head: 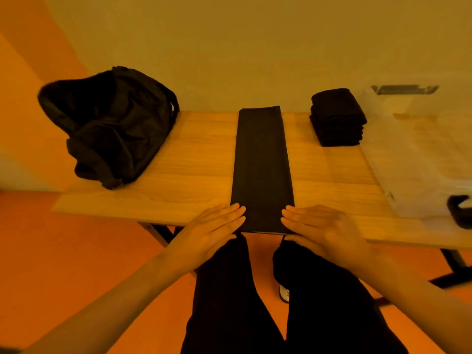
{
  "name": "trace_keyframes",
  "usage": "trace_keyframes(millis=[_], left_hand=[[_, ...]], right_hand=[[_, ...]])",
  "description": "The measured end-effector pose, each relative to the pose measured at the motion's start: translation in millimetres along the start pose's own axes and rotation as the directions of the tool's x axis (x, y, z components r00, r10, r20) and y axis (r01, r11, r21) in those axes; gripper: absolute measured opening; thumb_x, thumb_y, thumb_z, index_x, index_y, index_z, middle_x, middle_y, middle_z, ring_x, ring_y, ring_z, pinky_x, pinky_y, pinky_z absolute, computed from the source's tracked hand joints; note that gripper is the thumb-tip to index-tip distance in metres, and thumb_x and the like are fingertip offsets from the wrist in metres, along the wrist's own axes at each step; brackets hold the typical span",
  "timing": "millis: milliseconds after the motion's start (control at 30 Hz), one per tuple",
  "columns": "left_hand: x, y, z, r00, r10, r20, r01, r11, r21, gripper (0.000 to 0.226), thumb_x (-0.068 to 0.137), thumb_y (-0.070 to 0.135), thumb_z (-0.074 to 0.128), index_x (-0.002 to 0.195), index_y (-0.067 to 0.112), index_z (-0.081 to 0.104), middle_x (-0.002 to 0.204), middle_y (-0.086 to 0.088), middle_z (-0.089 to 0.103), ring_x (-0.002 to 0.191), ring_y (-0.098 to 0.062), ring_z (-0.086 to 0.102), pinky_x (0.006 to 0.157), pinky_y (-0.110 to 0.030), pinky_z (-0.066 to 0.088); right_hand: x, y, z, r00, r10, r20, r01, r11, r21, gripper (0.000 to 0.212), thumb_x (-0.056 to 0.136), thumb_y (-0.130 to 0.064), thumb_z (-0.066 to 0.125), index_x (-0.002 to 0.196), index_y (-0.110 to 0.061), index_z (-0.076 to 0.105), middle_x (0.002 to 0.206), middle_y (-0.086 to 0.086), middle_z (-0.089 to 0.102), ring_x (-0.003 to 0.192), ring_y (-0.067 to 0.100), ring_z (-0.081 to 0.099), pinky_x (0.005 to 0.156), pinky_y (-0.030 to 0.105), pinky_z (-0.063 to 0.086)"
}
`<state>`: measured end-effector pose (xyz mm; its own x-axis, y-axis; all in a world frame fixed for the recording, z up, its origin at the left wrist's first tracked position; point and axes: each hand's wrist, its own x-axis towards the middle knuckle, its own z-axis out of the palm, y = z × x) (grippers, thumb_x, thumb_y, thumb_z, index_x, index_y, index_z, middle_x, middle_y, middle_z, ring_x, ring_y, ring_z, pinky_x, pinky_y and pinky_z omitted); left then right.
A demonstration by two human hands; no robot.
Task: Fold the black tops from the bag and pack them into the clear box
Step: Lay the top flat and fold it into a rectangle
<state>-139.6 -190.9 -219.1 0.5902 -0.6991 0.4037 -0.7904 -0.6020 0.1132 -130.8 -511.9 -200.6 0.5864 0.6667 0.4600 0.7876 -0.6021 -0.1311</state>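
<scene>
Left hand [214, 228]: palm down, fingers straight and together, holding nothing; the fingertips touch the left edge of the strip's near end.
Right hand [321, 226]: mirrored, flat and holding nothing, with the fingertips on the right edge of the same end.
Black top [260, 164]: folded into a long narrow strip, flat on the middle of the table [191, 159]. Its near end is at the front edge and its far end at the back edge.
Long axis: runs straight away from the person, front to back.
Top relative to hands: it lies ahead of and between them. Both hands are equally near, and only the near end is under the fingertips.
Coming move: probably a fold of the near end away along that axis. That would take a pinch at each near corner.
Stack of folded tops [337, 118]: right of the strip, towards the back, apart from it.
Clear box [419, 149]: at the table's far right, just beside the stack, which seems to sit outside it.
Bag [109, 123]: slumped at the back left, well apart from the strip.
</scene>
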Motion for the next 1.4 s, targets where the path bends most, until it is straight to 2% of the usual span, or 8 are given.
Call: trace_keyframes(millis=[100, 233, 400, 633, 900, 1100, 1300, 1400], left_hand=[[0, 1, 8, 0.994, 0.008, -0.105, -0.011, 1.000, -0.030, 0.045, 0.091, 0.003, 0.071, 0.135, 0.005, 0.062, 0.145, -0.011, 0.058, 0.137, -0.025, 0.053, 0.105, -0.047, 0.049], [4, 3, 7, 0.986, 0.056, -0.156, -0.052, 0.998, 0.035, 0.027, 0.095, 0.008, 0.062, 0.120, 0.003, 0.069, 0.133, -0.012, 0.066, 0.119, -0.027, 0.064, 0.091, -0.045, 0.055], [5, 7, 5, 0.984, 0.022, -0.175, -0.023, 1.000, -0.003, 0.027, 0.097, 0.017, 0.059, 0.115, 0.004, 0.073, 0.130, -0.009, 0.067, 0.120, -0.019, 0.059, 0.097, -0.035, 0.048], [3, 10, -8, 0.990, -0.015, -0.142, 0.006, 0.998, -0.068, 0.027, 0.091, 0.017, 0.072, 0.116, 0.009, 0.074, 0.125, -0.007, 0.069, 0.118, -0.020, 0.063, 0.093, -0.040, 0.052], [-2, 33, -43, 0.975, -0.126, -0.182, 0.075, 0.962, -0.264, 0.023, 0.095, 0.032, 0.069, 0.110, 0.017, 0.078, 0.111, 0.009, 0.071, 0.106, -0.004, 0.062, 0.087, -0.032, 0.048], [24, 39, -67, 0.930, -0.305, -0.206, 0.156, 0.833, -0.530, 0.020, 0.095, 0.029, 0.068, 0.098, 0.012, 0.077, 0.099, 0.008, 0.072, 0.095, -0.014, 0.068, 0.080, -0.044, 0.052], [66, 17, -63, 0.843, -0.537, -0.038, 0.352, 0.603, -0.716, 0.020, 0.092, 0.038, 0.062, 0.090, 0.020, 0.072, 0.084, 0.005, 0.069, 0.081, -0.014, 0.065, 0.072, -0.032, 0.051], [78, 1, -49, 0.801, -0.597, 0.041, 0.437, 0.538, -0.721, 0.008, 0.094, 0.031, 0.069, 0.087, 0.030, 0.070, 0.078, 0.011, 0.068, 0.076, -0.007, 0.064, 0.067, -0.025, 0.048]], right_hand=[[-11, 1, 5, 0.999, 0.010, -0.035, -0.009, 1.000, 0.024, 0.031, 0.095, -0.034, 0.063, 0.120, -0.018, 0.074, 0.130, -0.002, 0.066, 0.122, 0.008, 0.060, 0.096, 0.027, 0.053], [-22, -2, 6, 0.998, 0.041, -0.043, -0.039, 0.997, 0.062, 0.030, 0.100, -0.030, 0.055, 0.121, -0.019, 0.074, 0.135, -0.005, 0.062, 0.128, 0.005, 0.055, 0.109, 0.015, 0.039], [-26, -8, 0, 0.989, 0.147, 0.017, -0.148, 0.982, 0.119, 0.033, 0.099, -0.034, 0.054, 0.129, -0.028, 0.067, 0.138, -0.010, 0.059, 0.131, -0.003, 0.049, 0.110, 0.008, 0.031], [-21, -12, -10, 0.980, 0.193, 0.041, -0.197, 0.962, 0.190, 0.030, 0.099, -0.040, 0.057, 0.128, -0.036, 0.063, 0.134, -0.015, 0.061, 0.126, -0.006, 0.054, 0.104, 0.019, 0.047], [-10, -35, -44, 0.965, 0.262, 0.007, -0.251, 0.914, 0.320, 0.030, 0.096, -0.049, 0.055, 0.114, -0.033, 0.074, 0.119, -0.024, 0.066, 0.121, 0.003, 0.054, 0.097, 0.027, 0.046], [17, -39, -62, 0.906, 0.420, 0.047, -0.375, 0.747, 0.549, 0.021, 0.096, -0.047, 0.060, 0.101, -0.030, 0.072, 0.095, -0.016, 0.070, 0.097, 0.010, 0.067, 0.078, 0.018, 0.050], [56, -14, -52, 0.768, 0.621, 0.155, -0.556, 0.528, 0.641, 0.016, 0.098, -0.017, 0.060, 0.084, -0.019, 0.067, 0.072, -0.016, 0.067, 0.074, -0.005, 0.063, 0.067, 0.010, 0.046], [70, 0, -42, 0.703, 0.684, 0.193, -0.602, 0.429, 0.673, 0.019, 0.098, -0.018, 0.060, 0.081, -0.018, 0.067, 0.065, -0.010, 0.067, 0.066, -0.003, 0.062, 0.062, 0.011, 0.047]])
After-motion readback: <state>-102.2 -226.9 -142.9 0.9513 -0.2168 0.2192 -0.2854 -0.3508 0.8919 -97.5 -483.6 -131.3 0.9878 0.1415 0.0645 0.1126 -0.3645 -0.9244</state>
